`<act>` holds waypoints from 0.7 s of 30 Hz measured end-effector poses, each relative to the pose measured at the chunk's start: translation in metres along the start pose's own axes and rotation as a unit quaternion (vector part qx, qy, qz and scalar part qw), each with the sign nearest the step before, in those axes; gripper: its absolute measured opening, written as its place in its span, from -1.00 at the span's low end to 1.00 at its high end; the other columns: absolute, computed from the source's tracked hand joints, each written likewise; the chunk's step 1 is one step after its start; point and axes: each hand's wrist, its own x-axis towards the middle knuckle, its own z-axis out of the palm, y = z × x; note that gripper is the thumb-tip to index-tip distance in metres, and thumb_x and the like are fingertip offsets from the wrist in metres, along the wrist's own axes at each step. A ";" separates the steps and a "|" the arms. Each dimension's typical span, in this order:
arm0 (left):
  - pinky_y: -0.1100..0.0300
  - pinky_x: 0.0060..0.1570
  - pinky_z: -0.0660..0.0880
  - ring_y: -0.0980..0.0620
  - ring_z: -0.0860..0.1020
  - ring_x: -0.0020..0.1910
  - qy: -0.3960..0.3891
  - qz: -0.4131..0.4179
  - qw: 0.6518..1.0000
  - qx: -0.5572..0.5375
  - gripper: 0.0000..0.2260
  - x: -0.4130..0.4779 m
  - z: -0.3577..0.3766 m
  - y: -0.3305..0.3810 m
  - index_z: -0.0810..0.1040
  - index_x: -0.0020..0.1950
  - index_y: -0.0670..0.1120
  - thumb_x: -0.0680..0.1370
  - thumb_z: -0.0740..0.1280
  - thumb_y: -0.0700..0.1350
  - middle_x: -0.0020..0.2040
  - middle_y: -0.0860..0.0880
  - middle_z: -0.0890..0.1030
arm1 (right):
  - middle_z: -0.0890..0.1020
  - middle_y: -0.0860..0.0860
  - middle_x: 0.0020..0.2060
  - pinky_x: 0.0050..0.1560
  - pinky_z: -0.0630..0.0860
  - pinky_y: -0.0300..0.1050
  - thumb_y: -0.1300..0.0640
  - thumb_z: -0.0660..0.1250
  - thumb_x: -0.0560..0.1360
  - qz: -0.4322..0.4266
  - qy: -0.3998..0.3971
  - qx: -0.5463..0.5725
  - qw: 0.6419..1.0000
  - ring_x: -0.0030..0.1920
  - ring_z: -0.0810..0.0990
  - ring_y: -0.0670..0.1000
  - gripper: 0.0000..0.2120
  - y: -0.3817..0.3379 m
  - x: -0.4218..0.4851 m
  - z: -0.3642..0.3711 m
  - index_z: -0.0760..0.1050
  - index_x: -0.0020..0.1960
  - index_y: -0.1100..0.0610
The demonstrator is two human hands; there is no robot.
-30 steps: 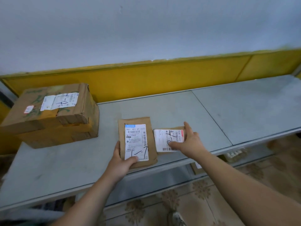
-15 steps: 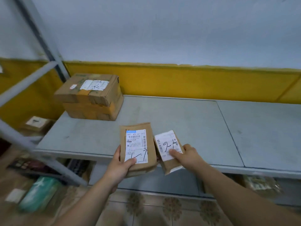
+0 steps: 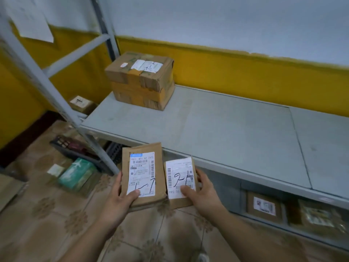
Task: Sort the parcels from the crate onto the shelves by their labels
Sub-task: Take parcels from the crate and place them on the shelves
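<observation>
- The left grip [image 3: 117,203] holds the larger parcel [image 3: 143,148], a flat brown envelope. The thumb lies curled over the bottom of its white label and the fingers wrap around its left edge.
- That label has a barcode, a blue strip at the top and "1-7" handwritten in black.
- The right grip [image 3: 205,197] holds the smaller parcel [image 3: 180,176]. The thumb presses on the lower part of its label and the fingers curl around the right edge.
- This label has "2-1" handwritten on it, with barcodes down both sides.
- The two parcels are held face up, side by side. Their inner edges are touching or very nearly so, and I cannot tell which.
- Both are in the air in front of the front edge of the grey shelf [image 3: 226,133], above the tiled floor [image 3: 47,214], and neither rests on the shelf.
- A taped cardboard box [image 3: 141,86] stands at the back left of that shelf, against the yellow wall band [image 3: 245,72]. It has a white label on top.
- A grey upright post [image 3: 47,87] of the rack slants down past the shelf's left end.
- On the lower shelf to the right lie a labelled brown parcel [image 3: 264,207] and a blurred clear-wrapped packet [image 3: 319,218].
- On the floor to the left sits a dark crate [image 3: 62,146], with a green package [image 3: 77,174] just in front of it.
- Further back, near the wall, is a small box [image 3: 82,104].
</observation>
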 end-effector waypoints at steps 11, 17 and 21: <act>0.13 0.22 0.41 0.10 0.52 0.14 0.007 -0.084 0.996 0.018 -0.27 0.037 -0.073 -0.092 0.06 0.57 0.14 0.54 0.41 -0.14 0.26 0.22 0.45 | 0.57 0.04 0.23 0.21 0.55 0.05 0.05 0.45 0.50 0.100 0.020 0.018 0.995 0.12 0.62 0.07 -0.43 0.040 0.059 0.103 0.30 0.43 -0.02; 0.10 0.27 0.40 0.05 0.51 0.23 0.002 -0.074 0.997 0.030 -0.28 0.136 -0.034 -0.143 0.12 0.55 0.16 0.51 0.44 -0.12 0.24 0.19 0.49 | 0.58 0.07 0.25 0.10 0.47 -0.11 0.04 0.43 0.52 0.125 0.047 0.012 0.991 0.10 0.60 0.07 -0.38 0.104 0.150 0.108 0.26 0.50 0.09; -0.05 0.24 0.48 0.02 0.61 0.14 -0.016 -0.040 0.999 -0.003 -0.45 0.219 0.011 -0.201 0.41 0.28 0.29 0.36 0.46 -0.07 0.13 0.14 0.64 | 0.57 0.01 0.16 0.15 0.49 -0.07 -0.02 0.43 0.52 0.129 0.069 0.007 0.989 0.05 0.57 0.05 -0.39 0.169 0.227 0.110 0.28 0.48 0.07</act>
